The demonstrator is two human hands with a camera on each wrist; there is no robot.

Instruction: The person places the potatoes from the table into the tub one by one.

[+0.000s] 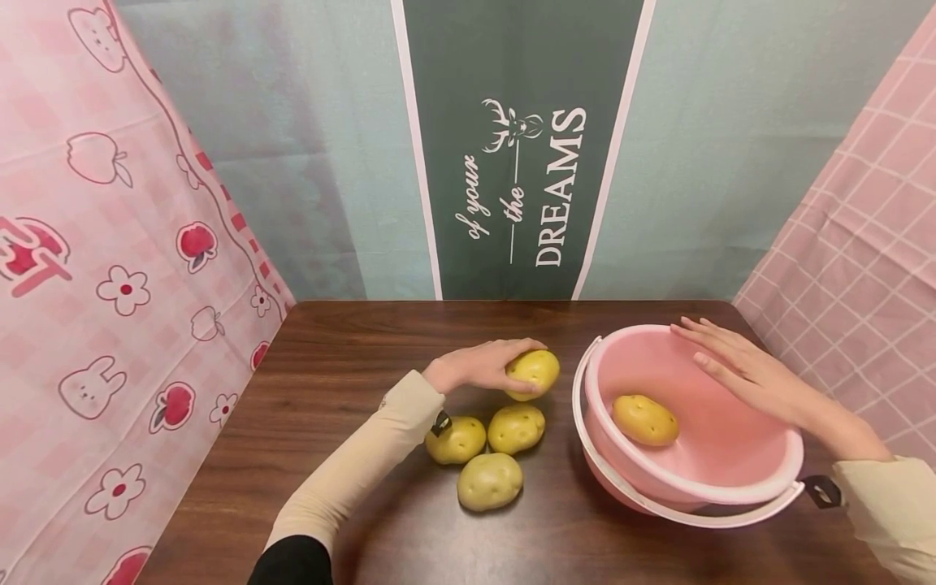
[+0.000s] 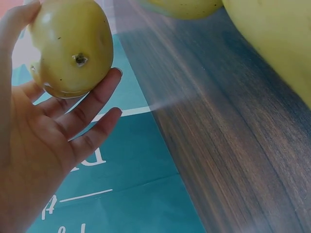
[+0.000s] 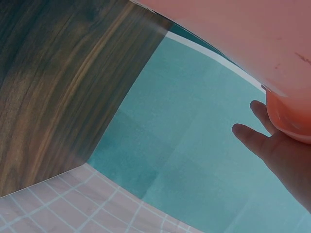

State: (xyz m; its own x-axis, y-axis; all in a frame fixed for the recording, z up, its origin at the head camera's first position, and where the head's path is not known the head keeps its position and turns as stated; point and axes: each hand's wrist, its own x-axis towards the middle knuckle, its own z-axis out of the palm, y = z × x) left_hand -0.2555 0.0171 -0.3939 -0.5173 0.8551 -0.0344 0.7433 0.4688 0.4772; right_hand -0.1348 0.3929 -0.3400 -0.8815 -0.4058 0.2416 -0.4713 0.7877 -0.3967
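My left hand (image 1: 486, 366) grips a yellow potato (image 1: 537, 374) between thumb and fingers. In the left wrist view the thumb lies along one side of the held potato (image 2: 70, 46), with fingers beneath it. Close by on the table are three more potatoes: one near the wrist (image 1: 457, 440), one beside it (image 1: 516, 429) and a paler one in front (image 1: 490, 482). To the right stands a pink bucket (image 1: 698, 487) with a single potato (image 1: 645, 420) inside. My right hand (image 1: 756, 378) rests at the bucket's far right rim, its fingers fairly straight.
The bucket's white handle (image 1: 687, 517) hangs round its near left side. A dark brown wooden table (image 1: 351, 341) ends at a green and teal cloth (image 1: 512, 280) behind. Pink patterned cloths hang at the left (image 1: 124, 366) and right (image 1: 863, 268).
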